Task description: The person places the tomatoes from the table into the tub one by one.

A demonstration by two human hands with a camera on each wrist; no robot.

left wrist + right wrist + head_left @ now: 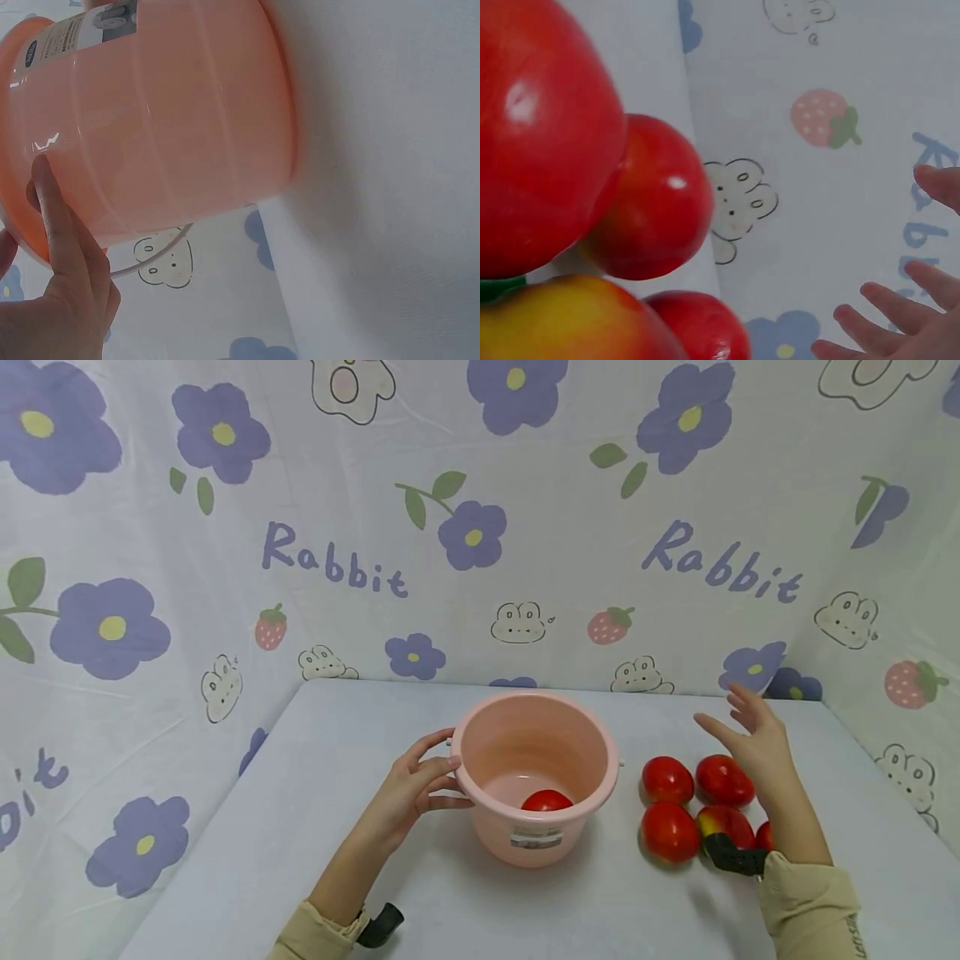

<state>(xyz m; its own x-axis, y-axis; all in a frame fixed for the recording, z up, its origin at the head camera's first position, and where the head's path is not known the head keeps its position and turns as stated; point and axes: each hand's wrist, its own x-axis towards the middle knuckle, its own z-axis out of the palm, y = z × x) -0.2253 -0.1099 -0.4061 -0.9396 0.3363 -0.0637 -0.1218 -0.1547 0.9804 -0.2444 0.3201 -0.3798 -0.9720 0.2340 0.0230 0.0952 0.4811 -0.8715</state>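
A pink plastic bucket (525, 839) stands upright on the table, with one red round fruit (547, 800) visible inside. My left hand (408, 789) grips the bucket's left rim, the thumb at the rim and other fingers against the outer wall. In the left wrist view, the left hand (71, 277) lies along the bucket's side (172, 120). My right hand (757, 739) is raised over the fruit group at the right, fingers spread and holding nothing. Below it sit several red fruits (670, 832), one red and yellow (723, 827). The right wrist view shows the right hand (907, 322) apart from the fruits (656, 199).
A white table (360, 718) carries everything. Behind it and at both sides hangs a white cloth (555, 543) printed with flowers, rabbits and strawberries. A thin bucket handle (154, 256) shows beyond the bucket in the left wrist view. Black straps (738, 857) sit at the wrists.
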